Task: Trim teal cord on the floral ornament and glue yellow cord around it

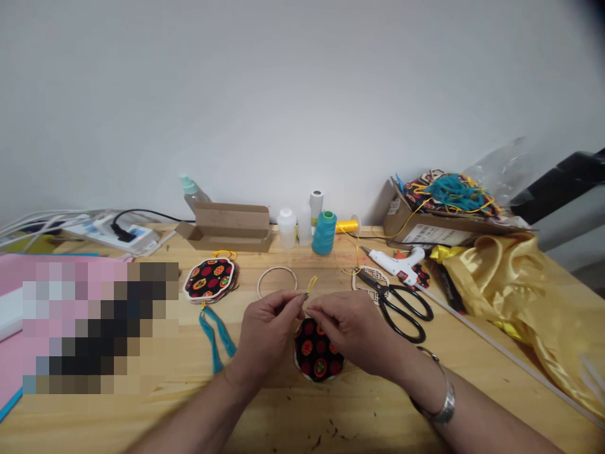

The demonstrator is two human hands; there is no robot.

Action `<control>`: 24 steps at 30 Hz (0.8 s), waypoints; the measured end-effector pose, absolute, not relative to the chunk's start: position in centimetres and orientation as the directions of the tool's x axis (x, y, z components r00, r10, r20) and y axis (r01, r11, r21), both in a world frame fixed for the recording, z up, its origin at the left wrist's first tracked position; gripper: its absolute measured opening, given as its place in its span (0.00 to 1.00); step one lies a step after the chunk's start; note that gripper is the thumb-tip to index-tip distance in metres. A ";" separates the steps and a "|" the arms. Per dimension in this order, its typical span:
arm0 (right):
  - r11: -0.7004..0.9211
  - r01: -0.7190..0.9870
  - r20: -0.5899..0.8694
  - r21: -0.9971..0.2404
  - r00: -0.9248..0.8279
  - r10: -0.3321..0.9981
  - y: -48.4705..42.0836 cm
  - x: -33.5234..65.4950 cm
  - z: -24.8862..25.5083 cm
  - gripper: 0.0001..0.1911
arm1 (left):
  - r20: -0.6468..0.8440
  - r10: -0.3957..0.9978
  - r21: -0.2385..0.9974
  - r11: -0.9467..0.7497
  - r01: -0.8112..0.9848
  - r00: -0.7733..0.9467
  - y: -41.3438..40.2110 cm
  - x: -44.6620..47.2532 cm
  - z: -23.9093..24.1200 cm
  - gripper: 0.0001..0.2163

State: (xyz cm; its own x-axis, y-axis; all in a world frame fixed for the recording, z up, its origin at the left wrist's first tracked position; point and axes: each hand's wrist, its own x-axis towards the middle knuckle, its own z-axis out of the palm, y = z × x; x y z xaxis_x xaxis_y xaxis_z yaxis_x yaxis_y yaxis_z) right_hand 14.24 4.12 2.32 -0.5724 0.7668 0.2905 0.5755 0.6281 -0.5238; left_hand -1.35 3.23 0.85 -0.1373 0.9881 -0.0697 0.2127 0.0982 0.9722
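No text readable. White label (422, 234) on cardboard box (456, 229): print too small. Smaller label (394, 206) on box end: blurred. Red marking (403, 276) on glue gun (388, 261): illegible.

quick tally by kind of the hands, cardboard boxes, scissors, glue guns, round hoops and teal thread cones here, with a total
Hands: 2 (left hand, right hand)
Cardboard boxes: 2 (long open box, right-hand box)
Scissors: 1 pair
Glue guns: 1
Round hoops: 1
Teal thread cones: 1
Total: 8
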 end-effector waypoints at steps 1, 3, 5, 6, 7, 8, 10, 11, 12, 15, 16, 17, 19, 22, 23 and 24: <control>0.636 0.574 0.294 -0.516 -0.579 0.761 4.1 14.2 2.3 0.11 | -0.072 0.987 0.971 0.102 0.216 -0.144 3.2 -1.3 0.9 0.07; 0.654 0.574 0.310 -0.493 -0.587 0.748 4.2 14.3 2.2 0.11 | -0.077 0.987 0.969 0.107 0.224 -0.142 3.3 -1.3 0.9 0.07; 0.689 0.581 0.343 -0.433 -0.601 0.722 4.2 14.3 2.1 0.09 | -0.072 0.989 0.965 0.102 0.243 -0.126 3.3 -1.4 0.9 0.07; 0.710 0.590 0.358 -0.385 -0.614 0.703 4.3 14.4 2.1 0.08 | -0.066 0.992 0.962 0.091 0.256 -0.108 3.3 -1.4 0.9 0.07; 0.731 0.598 0.372 -0.328 -0.629 0.682 4.3 14.5 2.1 0.07 | -0.057 0.995 0.960 0.077 0.268 -0.081 3.3 -1.5 0.8 0.07; 0.750 0.604 0.382 -0.271 -0.647 0.660 4.4 14.7 2.2 0.07 | -0.045 0.998 0.958 0.056 0.280 -0.045 3.3 -1.5 0.8 0.07; 0.777 0.601 0.390 -0.188 -0.681 0.620 4.6 15.0 2.5 0.07 | -0.019 0.998 0.955 0.003 0.297 0.051 3.2 -1.5 0.6 0.07; 0.785 0.595 0.392 -0.172 -0.690 0.608 4.7 15.3 2.6 0.07 | -0.009 0.994 0.953 -0.024 0.303 0.107 3.1 -1.5 0.5 0.08; 0.788 0.590 0.394 -0.174 -0.691 0.605 4.9 15.5 2.8 0.08 | -0.006 0.987 0.951 -0.046 0.307 0.164 3.0 -1.5 0.5 0.08; 0.749 0.590 0.375 -0.303 -0.648 0.663 5.7 16.2 3.0 0.08 | -0.038 0.953 0.957 -0.052 0.285 0.301 2.8 -1.4 0.4 0.08; 0.721 0.576 0.357 -0.385 -0.628 0.692 6.0 16.3 3.0 0.08 | -0.057 0.945 0.964 -0.032 0.264 0.321 2.8 -1.4 0.4 0.08; 0.683 0.549 0.332 -0.481 -0.607 0.722 6.4 16.5 2.8 0.08 | -0.076 0.942 0.971 -0.004 0.237 0.326 2.7 -1.4 0.5 0.08; 0.578 0.477 0.268 -0.662 -0.569 0.777 7.0 16.5 2.4 0.07 | -0.117 0.946 0.983 0.065 0.174 0.302 2.7 -1.4 0.7 0.09; 0.403 0.426 0.156 -0.810 -0.506 0.848 7.4 16.0 1.8 0.07 | -0.150 0.960 0.985 0.126 0.116 0.237 2.9 -1.5 1.1 0.10; 0.362 0.420 0.126 -0.832 -0.493 0.861 7.4 15.8 1.7 0.07 | -0.147 0.966 0.986 0.126 0.111 0.211 3.0 -1.4 1.3 0.10; 0.336 0.412 0.105 -0.847 -0.490 0.865 7.3 15.6 1.6 0.09 | -0.139 0.973 0.987 0.120 0.110 0.183 3.0 -1.4 1.4 0.10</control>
State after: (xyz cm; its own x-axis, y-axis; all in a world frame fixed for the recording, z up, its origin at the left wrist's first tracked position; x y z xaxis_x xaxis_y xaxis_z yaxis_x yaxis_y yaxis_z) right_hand 15.62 7.30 1.60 -0.4901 0.8653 0.1053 0.4119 0.3364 -0.8469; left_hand -1.41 3.01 1.45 0.1828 0.9732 -0.1392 0.1098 0.1204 0.9866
